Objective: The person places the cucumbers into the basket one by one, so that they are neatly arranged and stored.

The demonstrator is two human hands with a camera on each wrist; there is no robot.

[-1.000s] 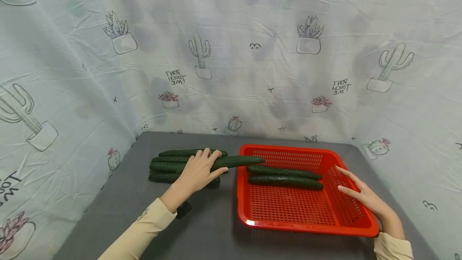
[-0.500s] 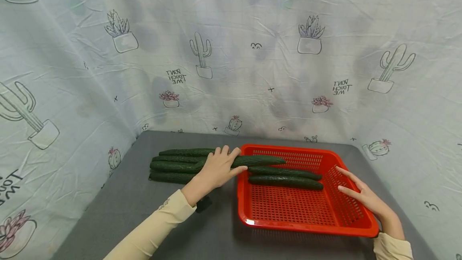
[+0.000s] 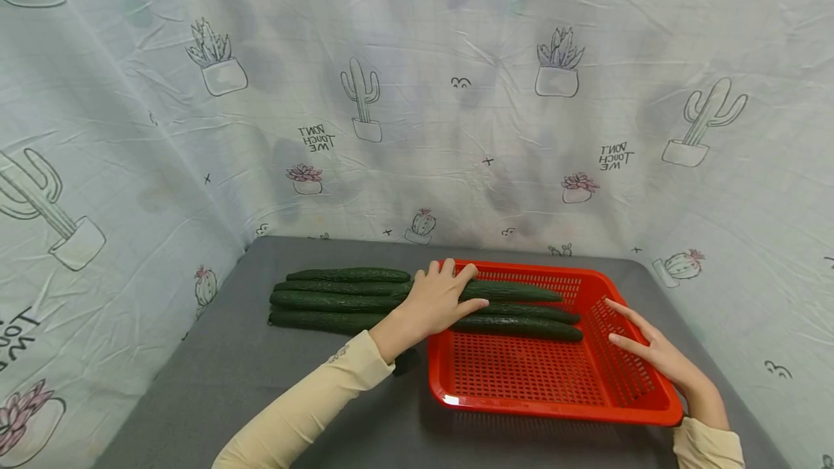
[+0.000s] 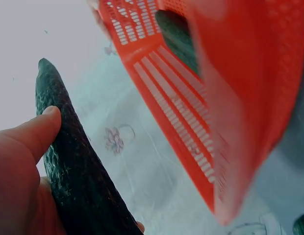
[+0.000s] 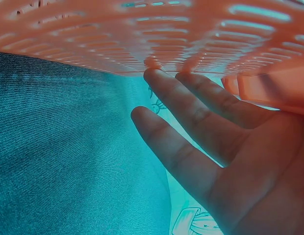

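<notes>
A long dark green cucumber (image 3: 515,291) is held in my left hand (image 3: 435,301), its right end above the back of the red plastic basket (image 3: 554,411). The left wrist view shows the thumb (image 4: 51,117) pressed along this cucumber (image 4: 68,147), with fingers curled behind it. Inside the basket two more cucumbers (image 3: 521,327) lie side by side. My right hand (image 3: 671,364) holds the basket's right rim, two digits inside it. In the right wrist view, other fingers (image 5: 191,115) lie against the outside of the basket wall (image 5: 117,44).
Several cucumbers (image 3: 332,301) lie in a row on the grey table (image 3: 215,382), left of the basket. Behind and at the sides hangs a pale cloth (image 3: 417,114) printed with cacti.
My left hand has carried the cucumber rightward from over the row on the table to over the basket. The right hand and the basket have stayed in place.
</notes>
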